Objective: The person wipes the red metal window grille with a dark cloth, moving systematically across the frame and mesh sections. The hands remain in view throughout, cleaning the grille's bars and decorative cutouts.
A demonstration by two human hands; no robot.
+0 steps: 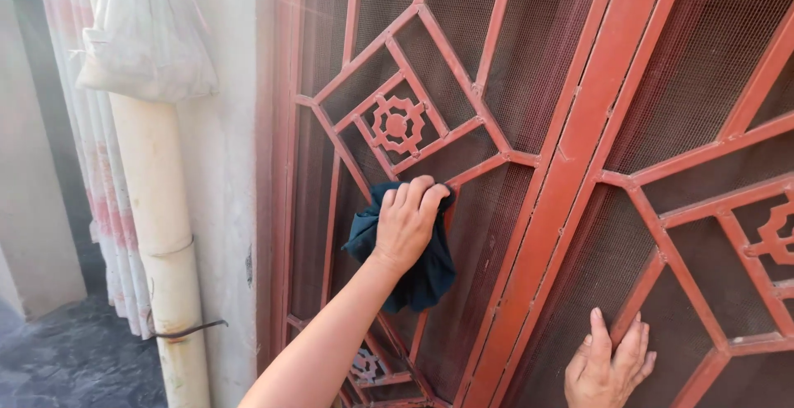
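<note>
My left hand [405, 224] presses a dark teal cloth [426, 276] against the red metal grille door [571, 160], on a diagonal bar just below its small ornamental medallion [397, 125]. The cloth hangs down below my palm. My right hand [608, 368] lies flat on the dark mesh of the right door panel [595, 259] at the lower edge of the view, fingers pointing up and holding nothing.
A cream drainpipe [161, 234] runs down the pale wall [227, 193] left of the door, with a white plastic bag [145, 36] hanging over its top. A patterned curtain [103, 184] hangs further left. Dark paving [74, 358] lies at the bottom left.
</note>
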